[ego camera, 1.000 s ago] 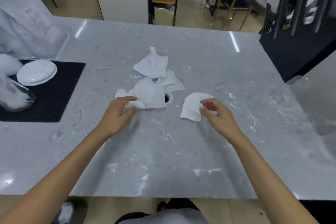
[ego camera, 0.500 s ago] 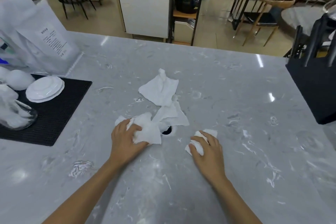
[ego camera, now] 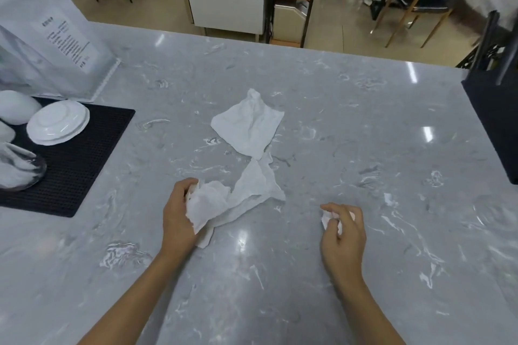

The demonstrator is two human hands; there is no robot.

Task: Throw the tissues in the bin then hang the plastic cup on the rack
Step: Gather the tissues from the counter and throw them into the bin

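1. On grey marbled counter [ego camera: 322,120], nearest the viewer: two bare forearms reaching in from 7 and 5 o'clock.
2. At 5 o'clock of centre: right hand [ego camera: 343,235], fingers curled tight round a small wadded tissue [ego camera: 326,218], only a scrap of white showing between thumb and fingertips.
3. At 7 o'clock of centre: left hand [ego camera: 178,216], thumb and fingers bunched on a crumpled tissue [ego camera: 206,206], lower corner dangling past the palm.
4. Just beyond, toward 1 o'clock of the left hand: a long flat tissue [ego camera: 256,186], touching the crumpled one, trailing along the counter.
5. Near centre, toward 12 o'clock: a loose open tissue [ego camera: 249,126], lying free, its near corner meeting the long one.
6. Far out at 9 o'clock: black mat [ego camera: 81,157] carrying stacked white plates [ego camera: 57,123]; white bags [ego camera: 53,42] standing behind at 10 o'clock.
7. Hard at 3 o'clock: dark rack [ego camera: 496,109], partly cut by the frame edge.
8. Neither bin nor plastic cup clearly made out.
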